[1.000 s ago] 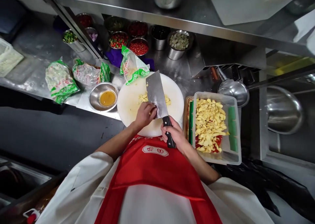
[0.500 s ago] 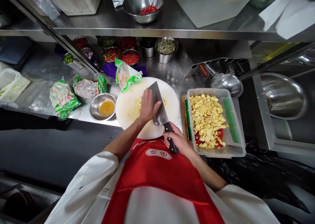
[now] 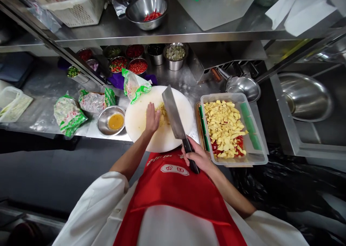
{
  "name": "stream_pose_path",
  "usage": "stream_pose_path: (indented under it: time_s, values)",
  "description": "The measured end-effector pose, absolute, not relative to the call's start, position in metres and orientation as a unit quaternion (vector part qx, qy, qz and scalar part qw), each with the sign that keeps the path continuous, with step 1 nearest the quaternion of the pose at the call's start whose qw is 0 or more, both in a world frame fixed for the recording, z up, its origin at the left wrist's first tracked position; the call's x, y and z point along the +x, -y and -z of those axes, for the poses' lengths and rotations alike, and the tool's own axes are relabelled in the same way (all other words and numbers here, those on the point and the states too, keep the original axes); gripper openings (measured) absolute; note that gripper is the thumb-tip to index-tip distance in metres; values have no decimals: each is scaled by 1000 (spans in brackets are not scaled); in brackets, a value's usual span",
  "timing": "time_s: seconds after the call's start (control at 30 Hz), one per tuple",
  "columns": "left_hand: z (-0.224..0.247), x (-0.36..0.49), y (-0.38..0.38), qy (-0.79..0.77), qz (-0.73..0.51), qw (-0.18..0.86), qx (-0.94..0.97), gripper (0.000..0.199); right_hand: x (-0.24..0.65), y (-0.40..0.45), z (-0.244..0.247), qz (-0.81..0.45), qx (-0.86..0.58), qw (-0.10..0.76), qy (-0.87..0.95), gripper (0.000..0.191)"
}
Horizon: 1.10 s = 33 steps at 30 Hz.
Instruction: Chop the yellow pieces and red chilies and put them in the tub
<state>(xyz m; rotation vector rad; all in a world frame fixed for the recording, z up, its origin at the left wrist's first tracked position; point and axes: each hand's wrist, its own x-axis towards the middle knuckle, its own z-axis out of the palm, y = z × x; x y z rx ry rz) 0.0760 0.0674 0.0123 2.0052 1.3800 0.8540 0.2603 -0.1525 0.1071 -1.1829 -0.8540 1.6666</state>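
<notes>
My right hand (image 3: 196, 155) is wrapped round the black handle of a cleaver (image 3: 173, 113). The blade is tilted over the right part of a round white cutting board (image 3: 156, 141). Chopped yellow pieces (image 3: 163, 116) lie on the board, left of the blade and partly hidden by it. My left hand (image 3: 152, 119) is at the left of these pieces, flat with its fingers stretched out, apart from the blade. Whether its palm touches the board cannot be made out.
A clear tub (image 3: 261, 156) of yellow slices and red pieces stands right of the board. At the left are a steel bowl (image 3: 102, 121) of yellow liquid and green-white bags (image 3: 69, 114). A metal shelf edge (image 3: 151, 39) crosses above small ingredient pots.
My left hand has moved left, away from the blade, uncovering more yellow pieces. The cleaver has turned more edge-on and tilts further left. The whole view has shifted slightly.
</notes>
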Motion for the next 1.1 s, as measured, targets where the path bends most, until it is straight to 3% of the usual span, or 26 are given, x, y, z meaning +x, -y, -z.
stream_pose_path:
  time_s: [0.07, 0.17, 0.27, 0.33, 0.43, 0.57, 0.73, 1.1]
  values:
    - [-39, 63, -65, -526, -369, 253, 724, 58, 267, 151, -111, -606, -526, 369, 468, 80]
    - [-83, 58, -63, -506, -420, 186, 730, 55, 270, 140, -118, -486, -590, 214, 608, 77]
    - [-101, 72, -56, -382, -306, 160, 857, 69, 263, 125, -121, -422, -597, 76, 678, 74]
    - [-92, 86, -47, -303, -175, 165, 922, 85, 256, 117, -121, -390, -581, 33, 713, 72]
    - [-68, 101, -40, -277, -58, 152, 947, 91, 247, 110, -119, -352, -558, 19, 751, 69]
    - [-52, 98, -59, -321, -32, 125, 938, 77, 246, 115, -117, -327, -558, 8, 763, 68]
    - [-52, 88, -97, -362, 41, 82, 928, 76, 258, 134, -115, -330, -580, -8, 745, 70]
    - [-30, 58, -163, -524, 5, 153, 838, 71, 279, 178, -118, -350, -598, -1, 721, 69]
